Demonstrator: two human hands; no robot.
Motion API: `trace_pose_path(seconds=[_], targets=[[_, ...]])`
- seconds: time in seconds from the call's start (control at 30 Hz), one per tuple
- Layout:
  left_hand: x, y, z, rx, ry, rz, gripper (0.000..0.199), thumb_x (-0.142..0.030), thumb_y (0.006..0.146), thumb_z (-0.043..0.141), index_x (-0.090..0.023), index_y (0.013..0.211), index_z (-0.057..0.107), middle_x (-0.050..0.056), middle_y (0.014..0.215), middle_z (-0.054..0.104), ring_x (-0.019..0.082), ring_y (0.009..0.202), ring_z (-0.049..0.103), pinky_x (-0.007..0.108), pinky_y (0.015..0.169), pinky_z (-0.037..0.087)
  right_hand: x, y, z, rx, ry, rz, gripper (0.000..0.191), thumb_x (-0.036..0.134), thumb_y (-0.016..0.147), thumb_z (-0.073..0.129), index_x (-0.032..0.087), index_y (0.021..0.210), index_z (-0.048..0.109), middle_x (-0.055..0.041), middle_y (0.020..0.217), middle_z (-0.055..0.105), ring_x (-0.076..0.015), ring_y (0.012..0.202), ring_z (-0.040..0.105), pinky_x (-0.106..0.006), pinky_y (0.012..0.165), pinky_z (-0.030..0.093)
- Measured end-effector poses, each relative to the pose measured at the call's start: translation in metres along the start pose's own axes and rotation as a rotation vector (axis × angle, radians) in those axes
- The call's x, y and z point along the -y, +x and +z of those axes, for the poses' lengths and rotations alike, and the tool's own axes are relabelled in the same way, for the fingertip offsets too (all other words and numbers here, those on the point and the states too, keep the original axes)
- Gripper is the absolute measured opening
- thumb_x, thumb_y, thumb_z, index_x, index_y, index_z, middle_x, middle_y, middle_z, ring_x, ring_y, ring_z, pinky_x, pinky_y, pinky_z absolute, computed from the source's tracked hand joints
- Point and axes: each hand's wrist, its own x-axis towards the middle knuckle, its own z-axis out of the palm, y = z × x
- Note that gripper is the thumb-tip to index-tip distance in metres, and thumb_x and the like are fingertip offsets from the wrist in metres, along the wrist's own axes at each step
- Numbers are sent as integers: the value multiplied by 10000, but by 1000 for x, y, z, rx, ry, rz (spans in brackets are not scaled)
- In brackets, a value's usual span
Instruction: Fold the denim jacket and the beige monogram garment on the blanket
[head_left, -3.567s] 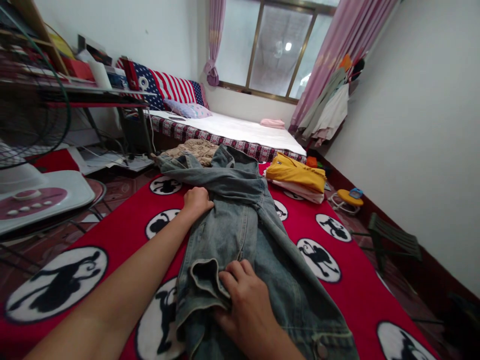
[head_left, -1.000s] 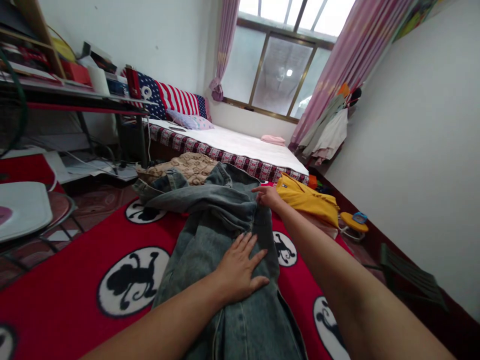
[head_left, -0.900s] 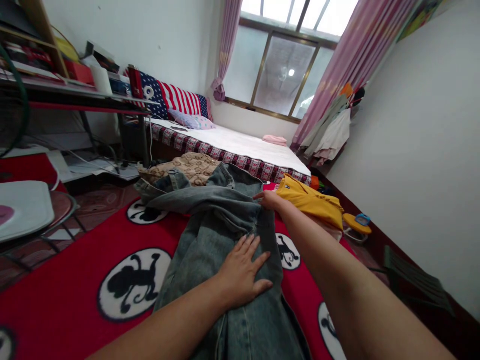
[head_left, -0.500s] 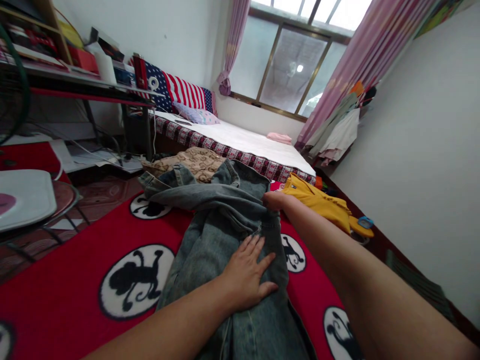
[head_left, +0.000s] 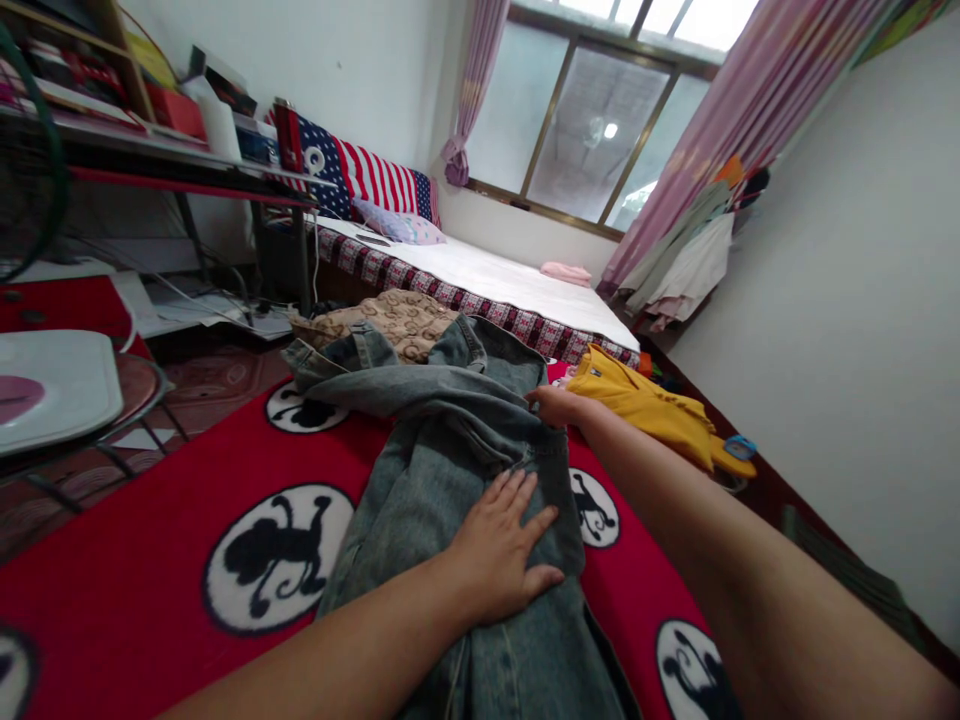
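Note:
A blue-grey denim garment (head_left: 420, 480) lies on a red blanket (head_left: 172, 530) printed with black-and-white round figures. Its upper part is rumpled, with one section stretched out to the left. My left hand (head_left: 506, 550) rests flat on the denim near the middle, fingers spread. Farther up, my right hand (head_left: 553, 406) is closed on the garment's right edge, by the folds. Beyond the denim is a tan patterned cloth (head_left: 405, 315). To the right of my right hand lies a yellow garment (head_left: 637, 400).
A white-topped bed (head_left: 480, 270) with pillows stands beyond, under the window. At the left are a cluttered desk (head_left: 187, 165) and a chair or stool with a white seat (head_left: 67, 375). Clothes (head_left: 694, 265) hang by the curtain at the right.
The whole view has shifted slightly, moving the scene a little to the right. Both hands keep nearly the same places on the denim.

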Motion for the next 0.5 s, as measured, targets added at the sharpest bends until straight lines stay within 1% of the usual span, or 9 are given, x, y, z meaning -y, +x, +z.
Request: trace_pose_path(seconds=[0.07, 0.17, 0.23, 0.3, 0.37, 0.43, 0.5], targets=[[0, 0, 1, -10, 5, 1, 704, -666, 878, 414, -232, 1431, 443, 143, 1576, 234, 323, 1455, 193, 498, 1191, 158, -5, -2, -11, -100, 45, 42, 249, 113, 750, 577, 147, 961, 704, -21, 597, 672, -154, 517, 630, -214, 529, 475], [0, 0, 2, -40, 11, 17, 692, -651, 882, 422, -236, 1435, 437, 140, 1587, 191, 311, 1470, 132, 505, 1194, 134, -10, 2, -29, -311, 124, 106, 352, 149, 847, 432, 112, 1148, 611, -78, 804, 722, -146, 610, 664, -207, 566, 480], [-1, 0, 2, -53, 13, 19, 687, -643, 883, 431, -243, 1441, 428, 132, 1593, 173, 309, 1474, 97, 516, 1193, 124, -9, 9, -31, -423, 165, 149, 365, 173, 857, 417, 108, 1175, 584, -95, 883, 724, -159, 684, 680, -221, 619, 492], [-2, 1, 1, -46, 11, 8, 690, -645, 880, 434, -246, 1443, 426, 126, 1591, 185, 316, 1473, 99, 525, 1190, 133, -4, 17, -21, -519, 189, 192, 339, 193, 844, 446, 112, 1133, 603, -115, 945, 718, -199, 815, 685, -255, 715, 499], [-2, 1, 0, -22, 9, -5, 695, -647, 878, 435, -239, 1442, 431, 133, 1582, 211, 326, 1468, 121, 529, 1187, 149, 2, 23, -1, -583, 212, 227, 323, 190, 834, 461, 113, 1108, 614, -137, 1005, 706, -233, 946, 663, -295, 814, 486], [-2, 2, -1, -1, 14, -12, 698, -646, 879, 435, -227, 1437, 441, 142, 1572, 239, 332, 1462, 148, 529, 1186, 156, 7, 28, 24, -586, 249, 231, 345, 183, 839, 472, 112, 1154, 593, -135, 1041, 698, -230, 1000, 646, -313, 865, 474], [-3, 2, -2, 3, 21, -13, 691, -644, 880, 432, -220, 1426, 459, 138, 1564, 265, 331, 1457, 177, 521, 1187, 162, 11, 29, 46, -543, 292, 196, 400, 206, 860, 492, 115, 1247, 539, -124, 1097, 687, -200, 1018, 643, -305, 887, 472]])
